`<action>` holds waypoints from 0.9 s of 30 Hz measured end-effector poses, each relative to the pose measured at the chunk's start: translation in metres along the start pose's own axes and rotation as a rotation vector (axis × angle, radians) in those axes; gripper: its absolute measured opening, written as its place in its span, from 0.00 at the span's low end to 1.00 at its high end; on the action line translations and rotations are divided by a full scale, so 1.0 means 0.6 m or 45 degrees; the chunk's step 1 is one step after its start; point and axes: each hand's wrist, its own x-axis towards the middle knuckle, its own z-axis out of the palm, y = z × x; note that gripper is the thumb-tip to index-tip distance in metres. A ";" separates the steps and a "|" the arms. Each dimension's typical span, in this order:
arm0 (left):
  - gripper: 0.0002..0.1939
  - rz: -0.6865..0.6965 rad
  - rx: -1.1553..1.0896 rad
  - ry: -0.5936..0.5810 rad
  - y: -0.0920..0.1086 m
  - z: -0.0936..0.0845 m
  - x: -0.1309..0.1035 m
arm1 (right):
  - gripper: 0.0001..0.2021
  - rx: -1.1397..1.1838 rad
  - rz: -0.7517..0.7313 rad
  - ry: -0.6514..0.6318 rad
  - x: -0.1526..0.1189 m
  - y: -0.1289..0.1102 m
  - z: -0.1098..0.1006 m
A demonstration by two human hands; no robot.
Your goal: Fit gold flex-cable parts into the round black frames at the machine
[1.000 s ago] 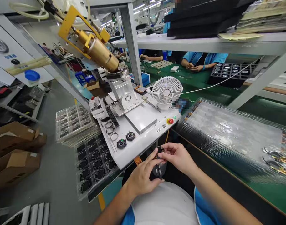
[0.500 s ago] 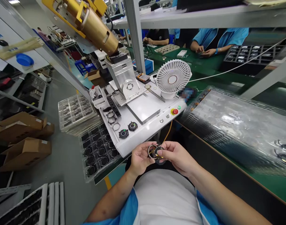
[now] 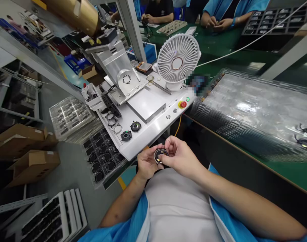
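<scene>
Round watch part (image 3: pixel 160 156), 1: dark face, metallic rim; in the hands, just off the table's front edge. Left hand (image 3: pixel 147 163): fingers curled about the rim, closed on it. Right hand (image 3: pixel 180 156): thumb on the face, fingers half curled; cannot tell whether they grip. Table (image 3: pixel 153 129), white, 1. Dark round modules (image 3: pixel 126 135), 2: near its front left corner. Rings (image 3: pixel 117 128), 3: along its left edge. Red button (image 3: pixel 183 104), 1: near its front right corner. White fan (image 3: pixel 178 60), 1: toward its right edge, behind the button.
</scene>
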 end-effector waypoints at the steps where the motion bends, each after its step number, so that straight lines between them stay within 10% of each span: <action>1: 0.29 -0.025 -0.002 0.019 0.000 -0.001 -0.001 | 0.16 0.012 0.004 -0.005 0.000 -0.001 0.001; 18: 0.29 0.015 0.104 -0.010 -0.002 -0.014 -0.009 | 0.29 0.037 0.182 -0.096 0.018 0.043 -0.022; 27: 0.31 0.338 0.464 -0.232 -0.012 -0.006 -0.007 | 0.29 0.228 0.227 -0.211 0.029 0.114 -0.061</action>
